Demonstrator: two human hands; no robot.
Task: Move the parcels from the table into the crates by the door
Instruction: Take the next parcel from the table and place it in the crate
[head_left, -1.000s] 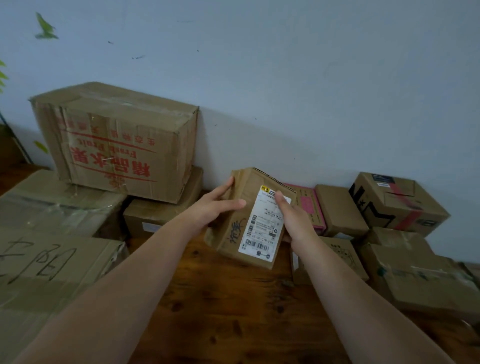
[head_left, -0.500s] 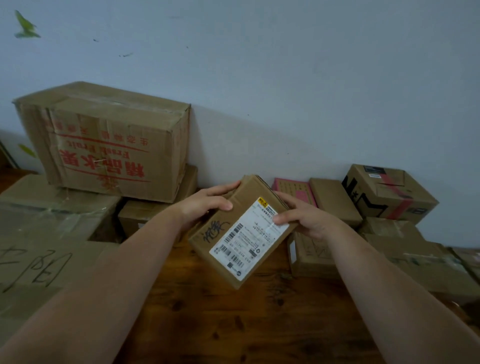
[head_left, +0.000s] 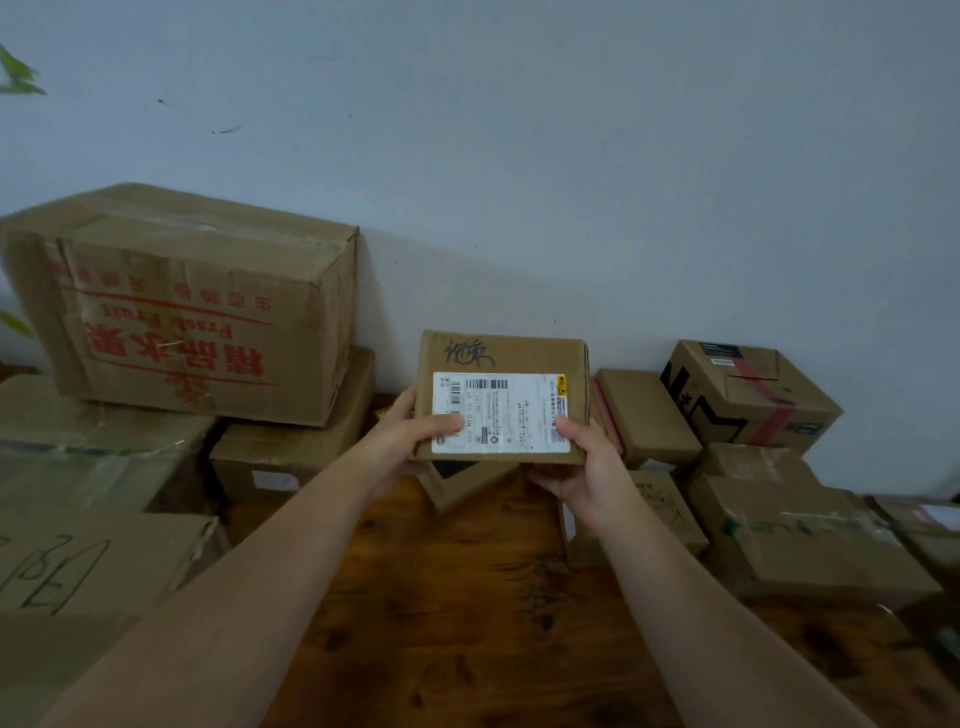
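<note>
I hold a small cardboard parcel (head_left: 503, 364) with a white shipping label and black handwriting, lifted above the wooden table (head_left: 457, 613), its labelled face turned toward me. My left hand (head_left: 410, 441) grips its lower left edge, thumb on the label. My right hand (head_left: 587, 467) grips its lower right corner, thumb on the front. Another small box (head_left: 462, 483) lies on the table just beneath the held parcel, partly hidden. No crates or door are in view.
A big carton with red print (head_left: 197, 312) sits on stacked boxes (head_left: 291, 457) at the left. Large taped cartons (head_left: 93, 561) fill the near left. Several small parcels (head_left: 748, 395) crowd the right side against the white wall (head_left: 519, 156).
The parcel has been turned from a slanted tilt to level with its label facing me, and raised a little. Both hands shifted down to its lower corners.
</note>
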